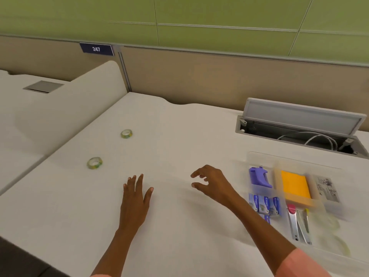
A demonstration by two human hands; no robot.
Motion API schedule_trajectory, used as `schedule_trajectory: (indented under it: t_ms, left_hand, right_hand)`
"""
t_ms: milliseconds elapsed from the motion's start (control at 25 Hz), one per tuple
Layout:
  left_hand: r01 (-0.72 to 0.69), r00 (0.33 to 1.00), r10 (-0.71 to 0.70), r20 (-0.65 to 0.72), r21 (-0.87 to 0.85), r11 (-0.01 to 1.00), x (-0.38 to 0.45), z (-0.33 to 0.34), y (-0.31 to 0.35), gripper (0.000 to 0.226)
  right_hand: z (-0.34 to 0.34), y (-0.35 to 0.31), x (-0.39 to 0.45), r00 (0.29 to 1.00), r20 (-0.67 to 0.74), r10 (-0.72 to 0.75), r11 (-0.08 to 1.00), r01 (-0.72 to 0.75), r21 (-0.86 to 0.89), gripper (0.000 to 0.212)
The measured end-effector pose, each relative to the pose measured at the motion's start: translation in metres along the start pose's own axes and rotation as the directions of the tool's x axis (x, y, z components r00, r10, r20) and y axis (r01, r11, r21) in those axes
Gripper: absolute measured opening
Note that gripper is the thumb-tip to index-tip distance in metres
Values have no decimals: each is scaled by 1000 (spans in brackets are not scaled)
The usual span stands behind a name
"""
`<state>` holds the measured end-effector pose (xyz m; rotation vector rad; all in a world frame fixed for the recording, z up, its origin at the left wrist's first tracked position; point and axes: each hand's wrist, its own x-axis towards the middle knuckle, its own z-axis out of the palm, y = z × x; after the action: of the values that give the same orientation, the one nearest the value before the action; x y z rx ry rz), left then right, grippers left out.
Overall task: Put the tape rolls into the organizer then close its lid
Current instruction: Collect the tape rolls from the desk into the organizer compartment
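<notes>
Two bare hands hang over the white desk (179,136), both empty. The left hand (135,198) lies flat, palm down, fingers straight and slightly spread. The right hand (211,182) hovers with fingers loosely curled and apart, thumb away from them, gripping nothing. Ahead and left of the left hand sit two tape rolls: the near tape roll (94,162) and, further back, the far tape roll (126,134), well apart from each other. Right of the right forearm lies the clear organizer (331,206), blurred, holding a purple tool (259,176), an orange pad (295,186), blue boxes (264,203) and a stapler (298,224). Whether its lid is open I cannot tell.
</notes>
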<state>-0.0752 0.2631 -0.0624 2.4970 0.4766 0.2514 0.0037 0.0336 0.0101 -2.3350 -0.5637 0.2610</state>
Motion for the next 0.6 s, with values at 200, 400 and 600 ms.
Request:
schedule_trajectory:
  t_ms: [200, 400, 600]
  left_hand:
    - [155, 960, -107, -258, 174, 972, 27, -30, -62, 58]
    - [386, 915, -342, -212, 224, 895, 42, -33, -76, 59]
    - [406, 907, -343, -244, 293, 865, 46, -27, -85, 65]
  right_hand:
    - [52, -30, 49, 994, 96, -58, 998, 56, 24, 25]
    - [102, -60, 93, 985, 119, -129, 988, 118, 95, 23]
    - [151, -87, 141, 961, 155, -229, 973, 222, 60, 26]
